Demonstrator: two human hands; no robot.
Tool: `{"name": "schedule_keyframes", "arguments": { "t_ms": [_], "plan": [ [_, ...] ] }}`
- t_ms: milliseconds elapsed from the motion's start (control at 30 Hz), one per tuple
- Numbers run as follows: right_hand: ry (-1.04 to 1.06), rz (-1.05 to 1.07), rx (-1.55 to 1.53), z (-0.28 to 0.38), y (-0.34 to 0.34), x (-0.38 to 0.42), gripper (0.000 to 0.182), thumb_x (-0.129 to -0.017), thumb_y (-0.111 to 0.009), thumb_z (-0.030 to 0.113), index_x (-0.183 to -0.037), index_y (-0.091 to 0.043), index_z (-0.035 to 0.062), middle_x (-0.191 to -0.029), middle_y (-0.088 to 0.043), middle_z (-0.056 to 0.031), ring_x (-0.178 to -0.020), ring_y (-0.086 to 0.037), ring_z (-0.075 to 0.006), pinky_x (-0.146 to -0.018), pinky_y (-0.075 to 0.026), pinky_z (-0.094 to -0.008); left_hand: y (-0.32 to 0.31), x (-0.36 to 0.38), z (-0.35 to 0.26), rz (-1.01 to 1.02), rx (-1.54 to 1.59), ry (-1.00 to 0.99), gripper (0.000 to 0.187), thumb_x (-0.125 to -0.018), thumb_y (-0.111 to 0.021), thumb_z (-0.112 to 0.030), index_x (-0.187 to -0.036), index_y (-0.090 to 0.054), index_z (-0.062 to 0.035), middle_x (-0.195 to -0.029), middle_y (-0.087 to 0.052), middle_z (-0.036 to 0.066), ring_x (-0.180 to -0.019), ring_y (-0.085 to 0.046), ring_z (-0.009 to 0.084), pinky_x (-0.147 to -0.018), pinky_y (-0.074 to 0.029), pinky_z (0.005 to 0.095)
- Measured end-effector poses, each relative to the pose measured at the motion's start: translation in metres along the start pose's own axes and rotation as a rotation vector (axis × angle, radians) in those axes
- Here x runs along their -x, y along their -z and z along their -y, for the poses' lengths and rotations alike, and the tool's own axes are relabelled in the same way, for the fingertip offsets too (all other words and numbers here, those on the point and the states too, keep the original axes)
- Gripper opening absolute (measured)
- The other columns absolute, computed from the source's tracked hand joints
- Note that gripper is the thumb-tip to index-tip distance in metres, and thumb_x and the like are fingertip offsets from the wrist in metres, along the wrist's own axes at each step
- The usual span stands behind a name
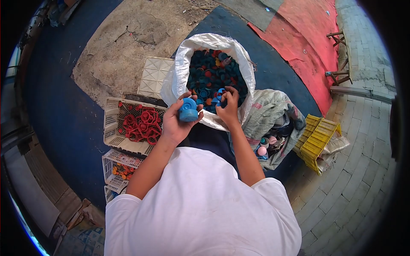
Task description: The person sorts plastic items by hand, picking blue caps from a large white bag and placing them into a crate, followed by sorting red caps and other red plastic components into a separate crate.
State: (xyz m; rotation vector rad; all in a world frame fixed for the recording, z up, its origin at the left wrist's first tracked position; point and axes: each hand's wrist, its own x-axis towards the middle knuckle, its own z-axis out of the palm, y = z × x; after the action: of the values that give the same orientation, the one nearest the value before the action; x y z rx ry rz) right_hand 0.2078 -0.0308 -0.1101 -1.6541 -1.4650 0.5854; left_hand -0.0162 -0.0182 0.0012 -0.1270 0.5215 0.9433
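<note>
My left hand [174, 123] is closed around a blue plastic cap [188, 112] with a round, ringed top, held at the near rim of a white woven sack [247, 74]. To its right, my right hand [229, 109] pinches a smaller blue plastic piece [220, 96], which looks like a cap; the fingers partly cover it. Both hands are over the sack's near edge, apart from each other. Inside the sack lies a heap of plastic caps [213, 72], mostly dark green and blue, with some red, orange and yellow ones.
On the left, a cream crate [112, 123] holds red plastic rings [145, 123]; a white crate [110, 164] with orange pieces stands nearer. A grey sack [267, 111] with mixed caps lies right, beside a yellow crate [314, 141]. Behind is an upturned white crate [154, 79].
</note>
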Motion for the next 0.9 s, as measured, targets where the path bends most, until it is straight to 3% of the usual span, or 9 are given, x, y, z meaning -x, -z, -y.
{"name": "schedule_keyframes", "arguments": {
  "t_ms": [267, 567, 767, 900],
  "plan": [
    [0.039, -0.016, 0.008, -0.007, -0.004, 0.002, 0.019, -0.065, -0.066, -0.007, -0.075, -0.053, 0.0030, -0.127, -0.054, -0.0188, -0.118, -0.048, -0.0384, -0.100, -0.042, -0.0446, 0.000, -0.002, 0.000, -0.016, 0.005, 0.003, 0.041, -0.097, -0.060, -0.022, -0.136, -0.053, -0.0097, -0.128, -0.055, 0.013, -0.112, -0.060, 0.0337, -0.098, -0.054, 0.0490],
    [-0.051, 0.227, 0.074, -0.015, -0.009, -0.001, 0.023, -0.068, -0.064, -0.003, -0.089, -0.064, 0.0062, -0.112, -0.063, -0.0114, -0.109, -0.052, -0.0354, -0.093, -0.044, -0.0456, 0.001, -0.001, -0.004, -0.010, 0.005, -0.012, 0.042, -0.097, -0.059, -0.022, -0.136, -0.052, -0.0092, -0.127, -0.056, 0.012, -0.111, -0.060, 0.0329, -0.098, -0.054, 0.0485],
    [0.023, 0.509, 0.343, 0.016, 0.000, -0.021, 0.038, -0.068, -0.083, 0.023, -0.101, -0.072, 0.0091, -0.114, -0.060, -0.0087, -0.115, -0.050, -0.0329, -0.093, -0.044, -0.0506, -0.001, -0.001, -0.006, -0.017, 0.009, -0.013, 0.042, -0.097, -0.059, -0.022, -0.136, -0.052, -0.0090, -0.127, -0.056, 0.012, -0.111, -0.060, 0.0329, -0.098, -0.054, 0.0484],
    [0.019, 0.618, 0.525, 0.019, -0.012, -0.026, 0.045, -0.060, -0.090, 0.038, -0.094, -0.078, 0.0107, -0.117, -0.059, -0.0079, -0.119, -0.047, -0.0315, -0.095, -0.045, -0.0516, -0.003, -0.004, -0.005, -0.003, 0.003, -0.003, 0.042, -0.097, -0.059, -0.022, -0.137, -0.051, -0.0089, -0.127, -0.056, 0.012, -0.111, -0.060, 0.0329, -0.098, -0.054, 0.0482]
  ]
}}
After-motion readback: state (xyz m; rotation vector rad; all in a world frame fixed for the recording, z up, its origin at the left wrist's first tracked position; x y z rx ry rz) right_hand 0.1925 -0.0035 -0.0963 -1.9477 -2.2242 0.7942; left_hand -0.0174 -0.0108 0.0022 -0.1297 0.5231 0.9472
